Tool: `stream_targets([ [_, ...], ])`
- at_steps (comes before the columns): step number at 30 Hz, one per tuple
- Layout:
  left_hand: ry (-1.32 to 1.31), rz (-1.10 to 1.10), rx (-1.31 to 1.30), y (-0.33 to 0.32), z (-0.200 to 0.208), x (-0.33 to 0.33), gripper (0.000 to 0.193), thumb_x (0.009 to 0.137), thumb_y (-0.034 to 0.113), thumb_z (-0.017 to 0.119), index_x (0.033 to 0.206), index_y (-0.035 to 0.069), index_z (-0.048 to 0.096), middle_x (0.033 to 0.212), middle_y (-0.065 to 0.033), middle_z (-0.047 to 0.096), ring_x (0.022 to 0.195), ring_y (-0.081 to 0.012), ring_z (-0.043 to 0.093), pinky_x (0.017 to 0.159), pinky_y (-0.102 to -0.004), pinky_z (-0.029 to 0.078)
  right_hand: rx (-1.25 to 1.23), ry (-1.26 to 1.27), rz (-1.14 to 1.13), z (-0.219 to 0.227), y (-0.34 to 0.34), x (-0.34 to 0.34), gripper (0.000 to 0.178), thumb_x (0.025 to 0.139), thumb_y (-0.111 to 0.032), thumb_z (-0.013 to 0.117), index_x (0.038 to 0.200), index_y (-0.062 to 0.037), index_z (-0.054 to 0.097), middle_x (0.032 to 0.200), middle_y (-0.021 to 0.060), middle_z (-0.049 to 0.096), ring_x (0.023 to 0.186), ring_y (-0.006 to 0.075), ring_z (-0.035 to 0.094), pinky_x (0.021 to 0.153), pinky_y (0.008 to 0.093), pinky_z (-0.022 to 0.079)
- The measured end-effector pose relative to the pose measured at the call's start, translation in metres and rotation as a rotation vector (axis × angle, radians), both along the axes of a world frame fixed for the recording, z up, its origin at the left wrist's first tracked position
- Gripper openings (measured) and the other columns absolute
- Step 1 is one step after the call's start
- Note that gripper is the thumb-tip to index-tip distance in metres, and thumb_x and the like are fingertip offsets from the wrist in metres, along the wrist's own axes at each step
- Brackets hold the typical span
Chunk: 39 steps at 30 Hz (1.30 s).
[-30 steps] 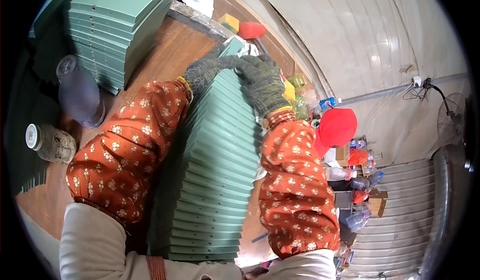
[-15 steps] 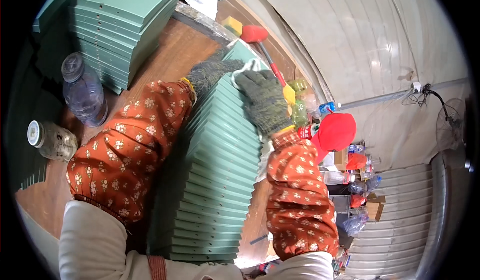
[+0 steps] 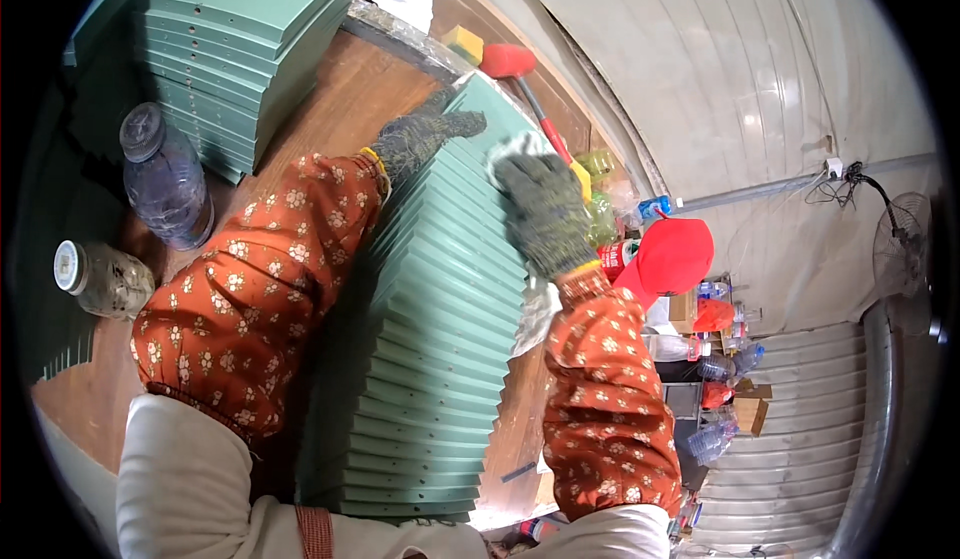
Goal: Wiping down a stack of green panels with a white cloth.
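Note:
A long row of green panels (image 3: 430,339) stands leaning in front of me, their edges overlapping like steps. My left hand (image 3: 418,141), in a dark grey knit glove, grips the left edge of the farthest green panel, with one finger lying over its face. On that panel's right side, my right hand (image 3: 545,204), gloved alike, presses a bunched white cloth (image 3: 522,145) against the surface. Most of the cloth is hidden under the palm. Flowered orange sleeves cover both forearms.
More green panels (image 3: 225,69) are stacked at the far left, near a large clear bottle (image 3: 165,184) and a lidded jar (image 3: 105,277). Beyond the row lie a red-headed tool (image 3: 510,60) and a yellow sponge (image 3: 463,45). A red cap (image 3: 675,257) and several bottles stand right.
My right hand has slid the cloth rightward across the panel, away from my left hand. The left hand stays at the panel's edge, more of its finger now showing.

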State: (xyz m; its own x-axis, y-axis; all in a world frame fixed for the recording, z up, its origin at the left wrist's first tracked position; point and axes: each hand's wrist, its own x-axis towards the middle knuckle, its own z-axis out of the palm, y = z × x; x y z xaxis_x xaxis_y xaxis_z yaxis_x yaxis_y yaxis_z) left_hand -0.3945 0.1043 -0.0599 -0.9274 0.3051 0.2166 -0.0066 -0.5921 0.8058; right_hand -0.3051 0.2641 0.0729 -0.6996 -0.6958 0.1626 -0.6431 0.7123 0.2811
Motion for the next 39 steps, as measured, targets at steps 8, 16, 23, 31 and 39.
stream_targets([
  [8,-0.151,0.039,-0.195,-0.007,0.031,0.023,0.076,0.080,0.030,0.066,0.141,0.007,0.027,0.135,-0.0131,0.040,0.123,-0.0225,0.039,0.103,-0.0338,0.031,0.023,0.074,-0.221,0.015,0.069,-0.010,0.029,0.069,-0.006,0.054,0.096,-0.0135,0.060,0.092,0.0063,0.061,0.088,0.0295,0.054,0.081,0.0409,0.042],
  [16,-0.058,0.080,-0.278,-0.007,0.045,0.030,0.076,0.082,0.032,0.064,0.141,0.005,0.026,0.135,-0.0140,0.041,0.121,-0.0232,0.042,0.103,-0.0335,0.032,-0.005,0.108,-0.112,0.003,-0.001,-0.056,0.022,0.073,-0.010,0.054,0.094,-0.0145,0.060,0.091,0.0068,0.062,0.088,0.0307,0.057,0.078,0.0423,0.044],
  [23,-0.169,0.005,-0.123,-0.013,0.050,0.039,0.073,0.081,0.027,0.067,0.139,0.005,0.029,0.132,-0.0135,0.043,0.119,-0.0209,0.044,0.098,-0.0314,0.037,0.089,0.019,-0.397,0.015,0.106,0.001,0.027,0.077,-0.009,0.054,0.102,-0.0125,0.064,0.101,0.0115,0.063,0.094,0.0318,0.058,0.081,0.0413,0.046],
  [31,-0.114,-0.032,-0.086,0.004,0.041,0.028,0.063,0.081,0.025,0.066,0.133,0.004,0.038,0.120,-0.0095,0.051,0.108,-0.0179,0.049,0.091,-0.0306,0.042,-0.377,-0.094,-0.135,0.032,0.029,0.089,0.041,0.074,-0.002,0.055,0.115,-0.0080,0.056,0.107,0.0142,0.060,0.101,0.0340,0.054,0.090,0.0414,0.041],
  [39,-0.154,-0.053,-0.110,0.003,0.041,0.028,0.057,0.082,0.028,0.064,0.128,0.002,0.044,0.115,-0.0102,0.054,0.101,-0.0184,0.054,0.087,-0.0291,0.045,-0.312,-0.133,-0.556,-0.012,0.090,0.166,0.042,0.070,-0.001,0.054,0.111,-0.0093,0.057,0.105,0.0116,0.061,0.095,0.0321,0.055,0.086,0.0409,0.043],
])
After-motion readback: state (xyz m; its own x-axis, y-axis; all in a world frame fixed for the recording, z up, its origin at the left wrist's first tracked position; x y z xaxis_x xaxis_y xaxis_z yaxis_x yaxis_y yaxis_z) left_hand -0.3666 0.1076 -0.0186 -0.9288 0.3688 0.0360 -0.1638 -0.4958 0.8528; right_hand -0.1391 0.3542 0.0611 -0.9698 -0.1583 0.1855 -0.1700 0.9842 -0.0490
